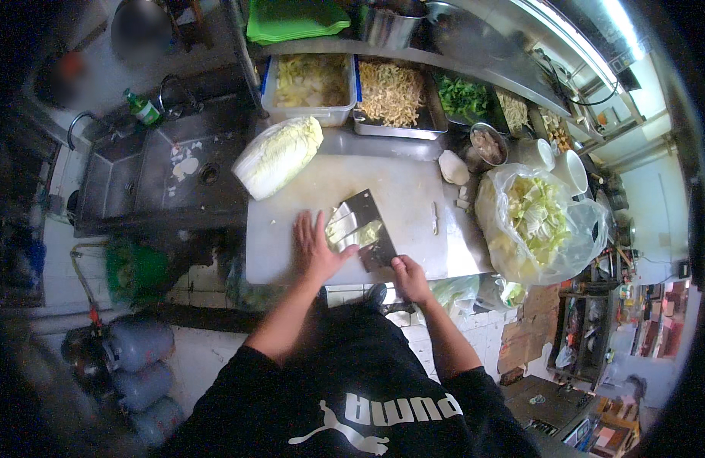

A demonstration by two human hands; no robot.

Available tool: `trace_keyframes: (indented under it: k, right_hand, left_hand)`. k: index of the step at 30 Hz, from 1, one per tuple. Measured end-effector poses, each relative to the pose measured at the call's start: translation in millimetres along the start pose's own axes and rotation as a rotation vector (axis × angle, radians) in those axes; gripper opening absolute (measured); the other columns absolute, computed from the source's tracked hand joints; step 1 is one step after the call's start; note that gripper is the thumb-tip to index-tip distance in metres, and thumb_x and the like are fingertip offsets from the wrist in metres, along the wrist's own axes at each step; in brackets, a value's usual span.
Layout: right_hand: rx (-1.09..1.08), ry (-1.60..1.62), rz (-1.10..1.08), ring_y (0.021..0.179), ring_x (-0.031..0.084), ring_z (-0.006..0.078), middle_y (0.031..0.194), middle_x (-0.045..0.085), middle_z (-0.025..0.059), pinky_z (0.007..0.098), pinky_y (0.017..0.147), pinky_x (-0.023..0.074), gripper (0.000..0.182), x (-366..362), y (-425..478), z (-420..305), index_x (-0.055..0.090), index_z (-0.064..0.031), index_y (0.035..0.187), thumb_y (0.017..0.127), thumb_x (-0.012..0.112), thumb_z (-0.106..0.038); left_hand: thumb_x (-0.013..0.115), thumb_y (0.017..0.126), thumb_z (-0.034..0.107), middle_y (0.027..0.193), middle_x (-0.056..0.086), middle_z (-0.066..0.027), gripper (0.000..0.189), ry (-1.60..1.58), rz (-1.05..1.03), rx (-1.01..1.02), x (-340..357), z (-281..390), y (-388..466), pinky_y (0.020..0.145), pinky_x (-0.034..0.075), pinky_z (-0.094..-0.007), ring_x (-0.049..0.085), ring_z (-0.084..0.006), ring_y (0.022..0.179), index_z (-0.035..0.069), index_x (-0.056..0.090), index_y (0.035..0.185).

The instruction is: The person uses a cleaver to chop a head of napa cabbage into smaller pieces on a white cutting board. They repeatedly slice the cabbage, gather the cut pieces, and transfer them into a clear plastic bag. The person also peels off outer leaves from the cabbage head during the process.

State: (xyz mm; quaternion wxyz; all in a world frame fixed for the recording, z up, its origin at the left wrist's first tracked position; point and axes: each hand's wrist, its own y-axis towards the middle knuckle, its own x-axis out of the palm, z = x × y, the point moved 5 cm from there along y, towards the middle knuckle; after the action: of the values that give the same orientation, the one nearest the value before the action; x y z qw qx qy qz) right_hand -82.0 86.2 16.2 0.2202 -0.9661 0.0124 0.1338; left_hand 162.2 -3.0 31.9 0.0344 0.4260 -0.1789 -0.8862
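On the white cutting board [295,177] lie cut pieces of napa cabbage [337,226]. My left hand [317,245] is spread beside their left side, its thumb reaching along their near edge. A wide-bladed cleaver [380,253] is held by its handle in my right hand [411,279]. Its blade lies tilted against the right of the pieces, and its shiny face makes it hard to tell leaf from reflection. A whole napa cabbage [281,156] rests across the board's far left corner.
A plastic bag of cut cabbage [535,223] stands right of the board. Behind are a plastic tub [309,91], a tray of pale strips [391,94] and a tray of greens [464,96] under a metal shelf [444,60]. A double sink [175,166] adjoins at left.
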Motion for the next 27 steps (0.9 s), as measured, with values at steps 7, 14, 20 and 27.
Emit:
trace_keyframes:
  k: [7,14,20,27]
  right_hand:
    - [0.052,0.241,-0.036,0.052,0.046,0.0074,0.061,0.052,-0.0013,0.0266,0.047,0.0373,0.033,76.5,-26.6,-14.9,0.060,-0.0016,0.108,0.105,0.054,-0.034]
    - [0.001,0.409,0.152,0.050,0.044,0.0062,0.061,0.049,-0.0038,0.0247,0.045,0.0366,0.028,4.3,-70.4,-15.2,0.058,-0.0038,0.115,0.106,0.052,-0.029]
    - [-0.179,0.520,0.606,0.049,0.046,0.0059,0.063,0.050,-0.0035,0.0235,0.044,0.0362,0.024,-121.2,-132.1,-36.7,0.056,-0.0030,0.117,0.104,0.054,-0.023]
    - [-0.271,0.463,1.048,0.049,0.044,0.0033,0.061,0.049,-0.0042,0.0222,0.044,0.0360,0.022,-274.4,-192.3,-51.3,0.060,-0.0040,0.113,0.104,0.055,-0.023]
  left_hand:
    - [0.074,0.084,0.040,0.152,0.036,-0.0260,0.067,-0.138,0.078,-0.049,21.4,23.4,2.3,0.115,0.025,-0.0598,0.032,-0.0478,0.141,0.009,0.054,0.140]
    - [0.066,0.089,0.017,0.146,0.046,-0.0210,0.040,-0.347,0.148,0.239,21.8,134.3,29.9,0.112,0.035,-0.0540,0.042,-0.0443,0.135,0.002,0.062,0.126]
    - [0.066,0.091,0.015,0.140,0.051,-0.0205,0.033,-0.665,0.107,0.593,47.9,319.8,68.6,0.109,0.038,-0.0519,0.047,-0.0428,0.131,0.001,0.064,0.121]
    - [0.063,0.092,0.013,0.126,0.060,-0.0191,0.025,-0.945,-0.175,0.393,200.1,491.9,127.9,0.105,0.042,-0.0443,0.053,-0.0362,0.123,0.002,0.066,0.114]
